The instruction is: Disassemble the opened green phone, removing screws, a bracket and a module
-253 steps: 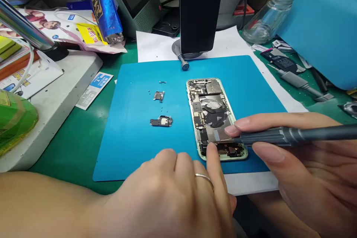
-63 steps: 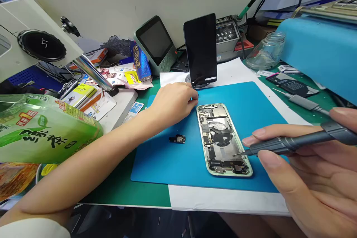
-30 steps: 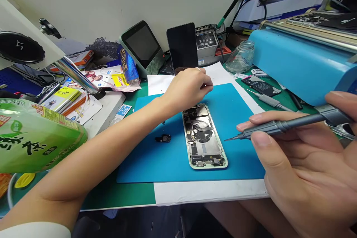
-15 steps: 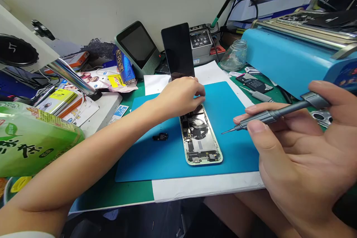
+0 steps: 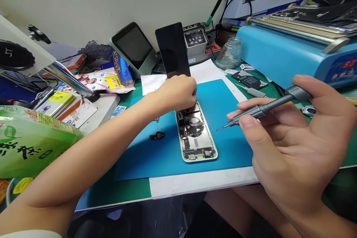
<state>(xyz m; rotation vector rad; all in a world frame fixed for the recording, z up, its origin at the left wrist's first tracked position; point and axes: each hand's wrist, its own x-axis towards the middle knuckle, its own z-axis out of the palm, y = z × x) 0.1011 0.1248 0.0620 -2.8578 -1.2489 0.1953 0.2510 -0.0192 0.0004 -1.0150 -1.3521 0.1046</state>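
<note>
An opened phone body with its inner parts bare lies on a blue mat. My left hand is over its far end, fingers curled downward; the fingertips and anything between them are hidden. Behind that hand a dark phone screen stands upright. My right hand grips a grey screwdriver, its tip pointing left, in the air right of the phone body. A small black part rests on the mat left of the phone.
A green packet and a microscope stand are on the left. A smart display and a glass jar stand behind the mat. At the right is a blue machine, with a loose battery beside it.
The whole view has shifted slightly, so most things appear a little further left. My left fingers have curled in more over the phone's far end. The screwdriver is still in my right hand.
</note>
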